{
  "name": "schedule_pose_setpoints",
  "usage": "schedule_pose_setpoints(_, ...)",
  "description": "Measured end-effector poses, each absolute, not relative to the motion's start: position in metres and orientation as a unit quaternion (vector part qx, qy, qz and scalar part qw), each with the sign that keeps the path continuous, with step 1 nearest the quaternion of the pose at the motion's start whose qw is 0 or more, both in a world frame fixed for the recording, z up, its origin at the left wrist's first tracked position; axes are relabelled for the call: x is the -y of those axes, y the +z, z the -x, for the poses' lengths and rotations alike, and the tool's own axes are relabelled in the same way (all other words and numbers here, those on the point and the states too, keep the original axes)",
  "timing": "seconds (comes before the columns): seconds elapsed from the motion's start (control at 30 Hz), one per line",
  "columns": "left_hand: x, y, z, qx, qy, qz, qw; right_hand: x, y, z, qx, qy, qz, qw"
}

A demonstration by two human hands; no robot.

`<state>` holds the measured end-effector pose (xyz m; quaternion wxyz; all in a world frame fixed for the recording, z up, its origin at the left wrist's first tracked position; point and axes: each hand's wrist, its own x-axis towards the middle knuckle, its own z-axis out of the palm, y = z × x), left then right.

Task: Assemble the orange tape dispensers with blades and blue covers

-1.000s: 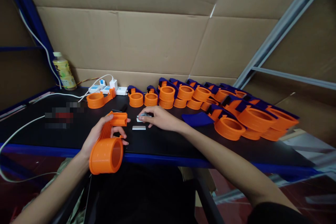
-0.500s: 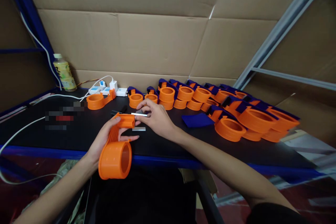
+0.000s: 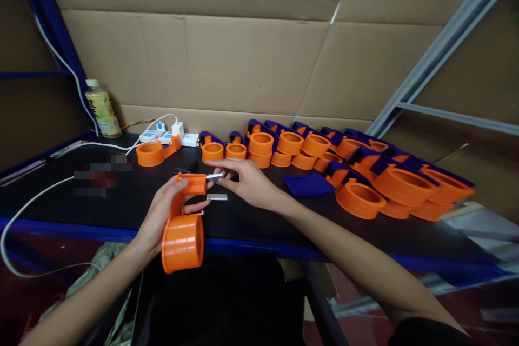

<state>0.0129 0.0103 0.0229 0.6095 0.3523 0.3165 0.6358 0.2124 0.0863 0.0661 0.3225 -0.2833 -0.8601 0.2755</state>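
Observation:
My left hand [image 3: 164, 208] is closed round the arm of an orange tape dispenser [image 3: 182, 243], whose ring hangs down toward me over the table's front edge. Between the fingers of my right hand [image 3: 247, 181] is a small toothed metal blade [image 3: 214, 176]. Its inner end meets the right end of the dispenser's crosswise head; how far it goes in is hidden. Just below the blade, a flat silver strip [image 3: 217, 197] lies on the black tabletop. Behind the dispenser's head rest small black parts [image 3: 187, 168].
Orange dispensers with dark blue pieces stand stacked at the right [image 3: 360, 200] and along the back [image 3: 290, 141]. A dark blue sheet [image 3: 308, 185] lies before them. At back left are another orange dispenser [image 3: 150, 154], a power strip [image 3: 188, 139], white cables and a bottle [image 3: 103, 111].
The blade in my right hand has turned and come against the end of the dispenser's head. The dispenser has rotated a little, so its ring opening shows less.

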Motion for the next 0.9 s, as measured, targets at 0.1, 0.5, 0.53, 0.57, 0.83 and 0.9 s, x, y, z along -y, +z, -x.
schedule_pose_setpoints(0.1,-0.012,0.023,-0.012,-0.342,0.609,-0.356,0.621,-0.089,0.069,-0.217,0.852,0.335,0.275,0.294)
schedule_pose_setpoints(0.5,-0.001,0.032,-0.018,-0.355,0.586,-0.363,0.631,-0.089,0.072,-0.225,0.907,0.244,0.266,0.216)
schedule_pose_setpoints(0.53,-0.002,0.032,-0.017,-0.354,0.587,-0.365,0.63,-0.088,0.071,-0.225,0.912,0.231,0.261,0.215)
schedule_pose_setpoints(0.57,-0.002,0.031,-0.017,-0.352,0.586,-0.369,0.63,-0.088,0.071,-0.224,0.916,0.217,0.259,0.215)
schedule_pose_setpoints(0.83,-0.01,0.023,-0.013,-0.331,0.598,-0.363,0.633,-0.088,0.08,-0.225,0.892,0.208,0.28,0.289)
schedule_pose_setpoints(0.9,-0.01,0.023,-0.013,-0.337,0.586,-0.361,0.643,-0.086,0.087,-0.226,0.886,0.258,0.253,0.291)
